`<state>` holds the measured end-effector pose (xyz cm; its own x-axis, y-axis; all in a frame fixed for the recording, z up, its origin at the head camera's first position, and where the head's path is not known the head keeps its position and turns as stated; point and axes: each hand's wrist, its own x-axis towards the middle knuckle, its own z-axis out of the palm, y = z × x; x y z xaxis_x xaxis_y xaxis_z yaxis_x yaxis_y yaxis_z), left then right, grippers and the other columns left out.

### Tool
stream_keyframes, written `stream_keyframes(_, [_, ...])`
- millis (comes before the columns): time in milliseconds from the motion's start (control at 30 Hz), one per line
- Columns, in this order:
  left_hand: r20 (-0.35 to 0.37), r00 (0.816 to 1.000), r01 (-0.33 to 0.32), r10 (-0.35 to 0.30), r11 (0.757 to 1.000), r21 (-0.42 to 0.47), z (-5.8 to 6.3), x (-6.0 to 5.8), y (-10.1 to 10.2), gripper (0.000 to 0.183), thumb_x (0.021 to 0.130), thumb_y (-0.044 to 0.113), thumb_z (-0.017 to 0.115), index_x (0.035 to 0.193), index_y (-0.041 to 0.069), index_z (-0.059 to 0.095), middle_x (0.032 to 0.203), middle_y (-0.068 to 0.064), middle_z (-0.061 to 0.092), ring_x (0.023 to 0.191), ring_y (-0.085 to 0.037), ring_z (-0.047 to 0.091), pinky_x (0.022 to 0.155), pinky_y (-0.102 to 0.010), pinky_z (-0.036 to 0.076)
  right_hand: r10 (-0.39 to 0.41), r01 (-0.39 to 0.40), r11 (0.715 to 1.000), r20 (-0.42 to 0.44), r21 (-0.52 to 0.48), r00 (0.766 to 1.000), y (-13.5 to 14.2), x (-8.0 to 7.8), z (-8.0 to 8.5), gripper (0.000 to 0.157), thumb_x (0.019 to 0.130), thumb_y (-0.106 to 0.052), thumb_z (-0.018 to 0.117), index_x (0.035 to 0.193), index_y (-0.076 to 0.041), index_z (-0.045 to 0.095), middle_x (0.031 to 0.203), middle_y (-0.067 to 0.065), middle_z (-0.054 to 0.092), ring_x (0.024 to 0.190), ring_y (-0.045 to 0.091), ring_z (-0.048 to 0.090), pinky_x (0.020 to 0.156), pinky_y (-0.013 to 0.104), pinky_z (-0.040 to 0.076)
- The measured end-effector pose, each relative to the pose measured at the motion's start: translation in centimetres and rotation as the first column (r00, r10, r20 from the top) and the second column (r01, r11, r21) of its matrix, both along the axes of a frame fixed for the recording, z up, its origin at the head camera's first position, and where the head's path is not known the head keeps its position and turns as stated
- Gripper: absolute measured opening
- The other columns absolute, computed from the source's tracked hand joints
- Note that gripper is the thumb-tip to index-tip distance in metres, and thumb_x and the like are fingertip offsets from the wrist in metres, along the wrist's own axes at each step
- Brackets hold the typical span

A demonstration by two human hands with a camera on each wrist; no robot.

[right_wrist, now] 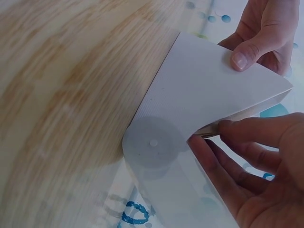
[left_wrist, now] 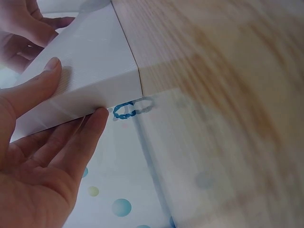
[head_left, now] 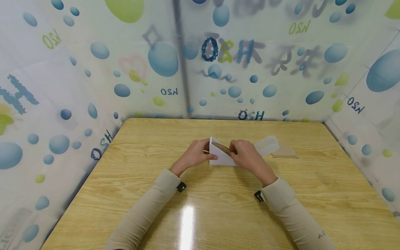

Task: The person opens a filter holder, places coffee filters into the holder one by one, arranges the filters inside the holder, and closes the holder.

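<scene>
One table (head_left: 218, 211), one white box (head_left: 221, 160), fingers (left_wrist: 98, 124) of two hands (head_left: 195, 152) (head_left: 247, 154)

Head view bright, pretty even; light source out of shot. One hard glare streak (head_left: 186, 227) on the glossy worktop (head_left: 150, 146), lower middle, burnt to white. Soft shadows along the sleeves (head_left: 142, 211). Wide lens: wall print (head_left: 163, 59) looks stretched toward the frame edges, fine detail soft. Wrist views dimmer, hazier, low contrast, right one greyer. Left wrist: top-left corner washed out, thumb of the left hand (left_wrist: 45, 152) throws a small soft shadow on the white box (left_wrist: 95, 52), worktop grain smeared, faint wall reflections. Right wrist: grain blurred too, box edges fairly crisp.
</scene>
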<state>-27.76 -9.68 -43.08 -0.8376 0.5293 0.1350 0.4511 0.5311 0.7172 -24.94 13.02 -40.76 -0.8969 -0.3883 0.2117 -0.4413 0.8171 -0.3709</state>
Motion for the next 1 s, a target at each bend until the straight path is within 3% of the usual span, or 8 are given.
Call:
stream_keyframes(767, [0.012,1.000,-0.004,0.004,1.000,-0.006,0.09,0.10,0.10,0.033,0.091,0.018,0.081,0.121,0.012,0.068,0.111,-0.007,0.078,0.100,-0.018,0.077,0.082,-0.031,0.062,0.014,-0.013,1.000,-0.043,0.022,0.999,0.25,0.27,0.37,0.009,0.087,-0.003,0.078,0.093,-0.004,0.072,0.081,0.008,0.070,0.070,0.018,0.060,0.065,0.035,0.052])
stream_keyframes(1000, [0.016,1.000,-0.007,0.007,1.000,-0.006,0.04,0.16,0.06,0.033,0.092,0.019,0.081,0.121,0.013,0.068,0.111,-0.006,0.078,0.099,-0.018,0.076,0.082,-0.031,0.062,-0.005,0.005,1.000,0.004,0.011,1.000,0.43,0.50,0.96,0.010,0.088,-0.001,0.074,0.098,-0.003,0.072,0.089,0.010,0.072,0.077,0.021,0.065,0.070,0.038,0.057])
